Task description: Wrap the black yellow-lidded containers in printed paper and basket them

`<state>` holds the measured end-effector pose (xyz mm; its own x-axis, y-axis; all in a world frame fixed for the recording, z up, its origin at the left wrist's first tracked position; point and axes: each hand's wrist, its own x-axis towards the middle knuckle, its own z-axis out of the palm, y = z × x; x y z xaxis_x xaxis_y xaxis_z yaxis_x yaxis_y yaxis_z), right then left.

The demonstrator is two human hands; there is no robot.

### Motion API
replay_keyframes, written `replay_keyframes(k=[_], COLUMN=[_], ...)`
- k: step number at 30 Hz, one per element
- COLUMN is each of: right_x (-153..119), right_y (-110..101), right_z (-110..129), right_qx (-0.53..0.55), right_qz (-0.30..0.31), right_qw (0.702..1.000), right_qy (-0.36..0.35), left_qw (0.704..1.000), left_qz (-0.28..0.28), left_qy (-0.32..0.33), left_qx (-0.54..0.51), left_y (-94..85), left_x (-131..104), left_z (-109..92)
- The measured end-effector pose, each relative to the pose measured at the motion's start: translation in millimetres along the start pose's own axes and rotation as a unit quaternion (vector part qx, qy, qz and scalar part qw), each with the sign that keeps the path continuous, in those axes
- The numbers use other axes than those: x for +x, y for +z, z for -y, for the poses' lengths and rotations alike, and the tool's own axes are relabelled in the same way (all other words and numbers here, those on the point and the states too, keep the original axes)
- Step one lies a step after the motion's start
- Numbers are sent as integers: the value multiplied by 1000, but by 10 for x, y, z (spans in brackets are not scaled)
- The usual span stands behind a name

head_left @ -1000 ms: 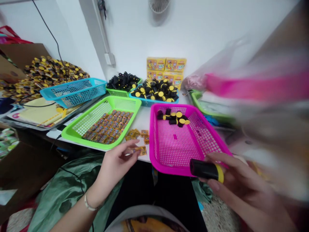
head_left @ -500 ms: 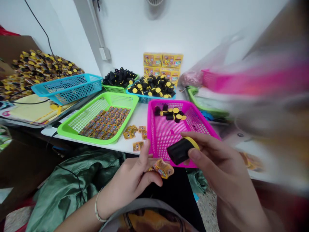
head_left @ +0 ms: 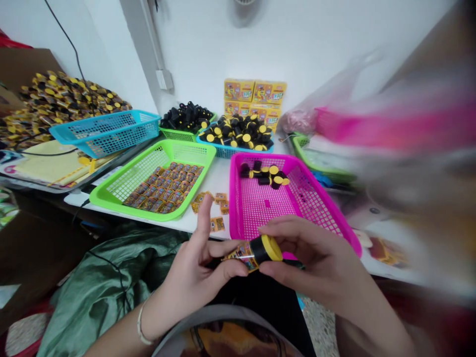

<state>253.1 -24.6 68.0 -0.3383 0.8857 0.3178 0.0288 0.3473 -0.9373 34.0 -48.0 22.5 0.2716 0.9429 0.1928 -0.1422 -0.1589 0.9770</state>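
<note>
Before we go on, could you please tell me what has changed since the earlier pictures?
The left hand has lifted a printed sleeve rightward; the right hand has brought the yellow-capped black tube left, and it now sits partly inside the sleeve. The pink basket and large green basket stayed put.

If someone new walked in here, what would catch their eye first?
Probably the bright pink basket just beyond the hands, with a few black-and-yellow pieces at its far end. Next, likely the lime green basket to its left, lined with rows of patterned pieces, and the big heap of small yellow-and-black items at far left.
</note>
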Motion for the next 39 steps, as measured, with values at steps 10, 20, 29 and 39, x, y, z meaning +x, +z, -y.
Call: replay_keyframes(k=[10, 20, 29, 39], right_x=[17, 28, -101, -17], right_y=[59, 56, 230, 319], right_z=[-100, -134, -223, -264], right_qx=[-102, -23, -327, -298], right_qz=[4, 57, -39, -36], right_qw=[991, 992, 917, 907], right_qy=[-86, -113, -226, -295], left_qw=[966, 933, 947, 943], left_qz=[19, 46, -77, 61], left_qy=[-68, -118, -55, -159], left_qx=[-248, -336, -306, -286], left_y=[110, 157, 278, 351], left_x=[186, 217, 247, 272], left_z=[-86, -44, -32, -27])
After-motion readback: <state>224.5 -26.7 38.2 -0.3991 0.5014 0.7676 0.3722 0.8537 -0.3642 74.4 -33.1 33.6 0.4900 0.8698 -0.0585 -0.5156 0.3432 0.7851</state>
